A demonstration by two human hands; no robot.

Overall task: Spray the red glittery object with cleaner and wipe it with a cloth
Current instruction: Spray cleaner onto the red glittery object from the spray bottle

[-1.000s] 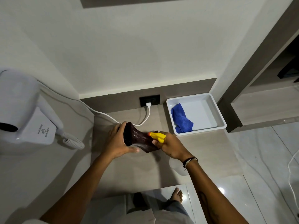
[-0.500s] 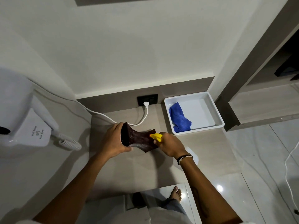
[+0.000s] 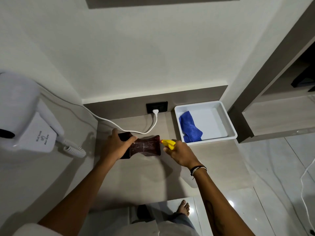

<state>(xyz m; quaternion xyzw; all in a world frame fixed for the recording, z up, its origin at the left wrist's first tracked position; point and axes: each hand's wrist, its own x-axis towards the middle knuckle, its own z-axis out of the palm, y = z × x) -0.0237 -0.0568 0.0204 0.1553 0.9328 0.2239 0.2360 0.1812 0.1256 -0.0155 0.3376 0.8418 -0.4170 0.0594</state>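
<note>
Landmark: the countertop (image 3: 139, 178).

Nearest the camera, at the counter's front edge, a bare foot (image 3: 183, 207) stands on the glossy floor.

Over the counter's middle, the left hand (image 3: 115, 147) is closed around the left end of the red glittery object (image 3: 144, 147), thumb on top. A second ago the object was tilted with one dark end facing up; it now lies level and lengthwise, its broad glittery face upward, held just above the counter.

Just right of the object, the right hand (image 3: 180, 155) grips the spray bottle (image 3: 168, 143), of which only the yellow head shows, nozzle nearly touching the object's right end. This hand has shifted right and back since the earlier frame.

At the counter's far right, the white tray (image 3: 228, 121) holds the blue cloth (image 3: 190, 127), unchanged.

At the rear, a white cord (image 3: 136, 131) runs to the wall socket (image 3: 156, 107).
</note>
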